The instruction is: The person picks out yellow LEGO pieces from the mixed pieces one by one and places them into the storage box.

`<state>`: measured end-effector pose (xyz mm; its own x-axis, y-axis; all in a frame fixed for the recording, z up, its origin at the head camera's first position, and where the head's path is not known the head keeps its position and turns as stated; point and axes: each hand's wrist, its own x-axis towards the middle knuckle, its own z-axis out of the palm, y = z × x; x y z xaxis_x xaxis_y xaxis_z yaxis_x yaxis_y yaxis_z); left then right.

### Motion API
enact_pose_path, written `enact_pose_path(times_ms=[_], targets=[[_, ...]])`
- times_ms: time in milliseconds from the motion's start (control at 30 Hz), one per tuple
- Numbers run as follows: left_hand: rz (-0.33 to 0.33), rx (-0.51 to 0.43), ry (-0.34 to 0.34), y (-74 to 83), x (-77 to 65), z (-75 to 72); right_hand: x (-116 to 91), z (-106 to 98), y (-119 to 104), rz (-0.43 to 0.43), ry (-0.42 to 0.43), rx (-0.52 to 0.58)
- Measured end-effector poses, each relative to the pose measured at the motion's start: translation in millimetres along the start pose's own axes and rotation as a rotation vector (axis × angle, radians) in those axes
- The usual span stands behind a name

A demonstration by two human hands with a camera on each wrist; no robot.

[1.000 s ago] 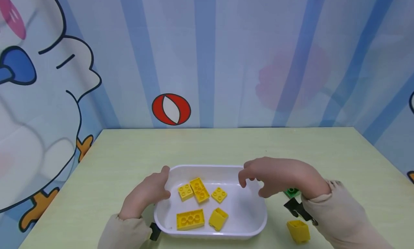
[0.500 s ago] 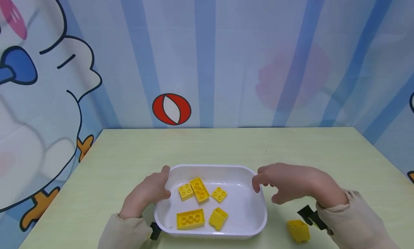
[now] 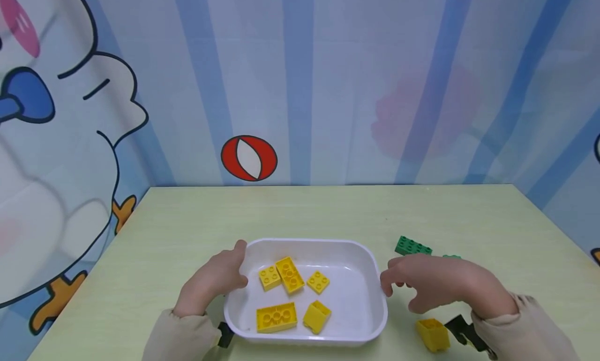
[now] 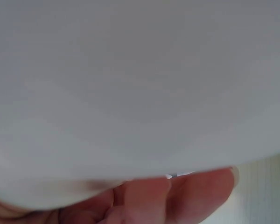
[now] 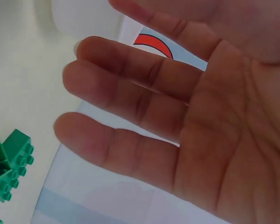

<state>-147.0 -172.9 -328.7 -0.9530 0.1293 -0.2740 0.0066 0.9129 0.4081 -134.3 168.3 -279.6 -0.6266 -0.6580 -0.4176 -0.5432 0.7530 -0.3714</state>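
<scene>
A white plastic tray [image 3: 353, 293] stands on the table, with several yellow toy bricks [image 3: 276, 317] lying in it. My left hand [image 3: 213, 277] grips the tray's left edge, thumb inside the rim. In the left wrist view the pale tray wall [image 4: 140, 93] fills most of the picture, and the left fingers [image 4: 196, 193] lie against it. Beside the tray's right rim, my right hand [image 3: 436, 283] hovers with relaxed, spread fingers and holds nothing. Its palm shows bare in the right wrist view. A yellow brick [image 3: 432, 335] sits on the table just below that hand.
Green toy bricks [image 3: 412, 246] lie on the table behind the right hand, partly covered by it. More of these green bricks [image 5: 14, 161] show in the right wrist view. A striped blue backdrop [image 3: 328, 90] rises at the table's far edge [image 3: 328, 189].
My right hand has moved right and toward me, from over the tray to beside its right rim, uncovering a green brick. The left hand and tray have stayed put.
</scene>
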Motion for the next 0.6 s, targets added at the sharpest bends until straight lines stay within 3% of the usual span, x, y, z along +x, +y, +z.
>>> enact_pose_path(times_ms=[233, 333, 600], targets=[[-0.007, -0.006, 0.0, -0.1, -0.6, 0.3, -2.7, 11.9, 7.5, 0.073, -0.036, 0.044], [0.0, -0.011, 0.002, -0.5, -0.8, 0.4, -0.3, 22.9, 21.8, 0.074, -0.029, 0.043], [0.001, -0.023, -0.001, 0.3, -1.0, -0.4, 30.9, 78.2, 125.5, -0.082, -0.028, 0.061]])
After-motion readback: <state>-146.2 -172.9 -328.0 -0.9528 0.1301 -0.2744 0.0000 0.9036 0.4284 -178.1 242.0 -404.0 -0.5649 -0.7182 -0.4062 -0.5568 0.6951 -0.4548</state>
